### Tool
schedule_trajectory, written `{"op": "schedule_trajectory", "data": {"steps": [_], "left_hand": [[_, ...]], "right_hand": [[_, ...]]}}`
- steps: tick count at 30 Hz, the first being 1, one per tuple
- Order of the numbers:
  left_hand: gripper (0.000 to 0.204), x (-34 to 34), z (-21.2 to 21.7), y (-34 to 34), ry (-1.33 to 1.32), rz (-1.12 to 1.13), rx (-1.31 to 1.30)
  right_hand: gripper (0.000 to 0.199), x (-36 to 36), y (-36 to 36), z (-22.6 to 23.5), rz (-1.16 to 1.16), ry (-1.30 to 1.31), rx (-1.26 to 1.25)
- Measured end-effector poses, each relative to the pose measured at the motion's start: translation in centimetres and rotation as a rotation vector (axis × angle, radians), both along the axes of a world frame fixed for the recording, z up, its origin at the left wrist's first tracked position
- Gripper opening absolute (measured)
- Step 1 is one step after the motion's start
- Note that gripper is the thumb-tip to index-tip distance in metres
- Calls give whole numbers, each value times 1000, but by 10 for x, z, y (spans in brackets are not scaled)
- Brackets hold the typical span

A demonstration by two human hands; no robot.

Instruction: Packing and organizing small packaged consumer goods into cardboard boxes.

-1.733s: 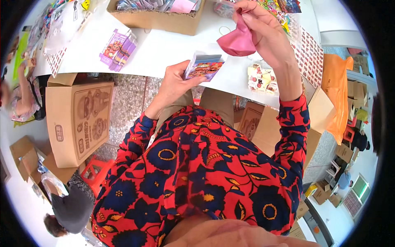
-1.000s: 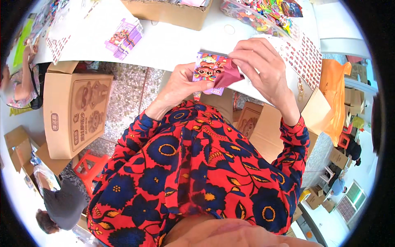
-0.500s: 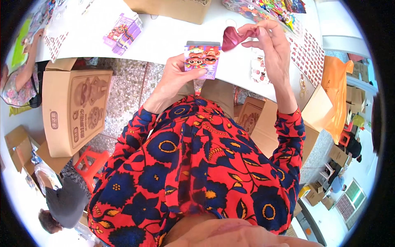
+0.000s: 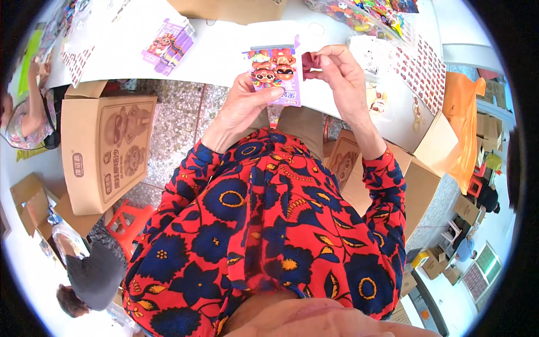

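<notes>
My left hand (image 4: 242, 104) is closed on a small purple carton (image 4: 273, 76) printed with red cartoon figures. The carton is tilted up toward me, and a thin flap stands out at its top right corner. Beside its right edge, my right hand (image 4: 343, 76) pinches a dark red shiny pouch (image 4: 310, 63). Part of that pouch is hidden by the carton and my fingers; I cannot tell whether it touches the carton. On the white table (image 4: 224, 48), several flattened or stacked purple cartons (image 4: 169, 45) lie to the left.
Clear bags of colourful trinkets (image 4: 359, 17) and a sheet of small red stickers (image 4: 424, 73) lie at the right. A large cardboard box (image 4: 106, 149) stands left; an open cardboard box (image 4: 387, 180) sits below the table's right edge. An orange bag (image 4: 463, 129) hangs beyond. Other people work at left.
My right hand has come down and left, bringing the red pouch close against the carton's right side. The carton is turned more face-on, with its flap now showing.
</notes>
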State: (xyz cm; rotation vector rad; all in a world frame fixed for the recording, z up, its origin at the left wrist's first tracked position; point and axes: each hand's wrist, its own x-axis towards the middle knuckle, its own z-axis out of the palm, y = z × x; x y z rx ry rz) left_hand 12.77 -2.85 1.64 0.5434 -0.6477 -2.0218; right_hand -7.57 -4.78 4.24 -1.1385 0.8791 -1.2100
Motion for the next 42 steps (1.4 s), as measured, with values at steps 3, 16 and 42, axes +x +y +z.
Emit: {"op": "schedule_trajectory", "data": {"steps": [3,16,42], "left_hand": [[30,-5,-3,3,-33,24,-54],[33,-6,10,7,-340,-18,-241],[38,-7,1,2,-746,127,-556]], "right_hand": [[14,5,6,-3,-13,135,-96],[20,7,15,-2,-177,659,-240],[19,-16,-2,73,381,951,-674]]}}
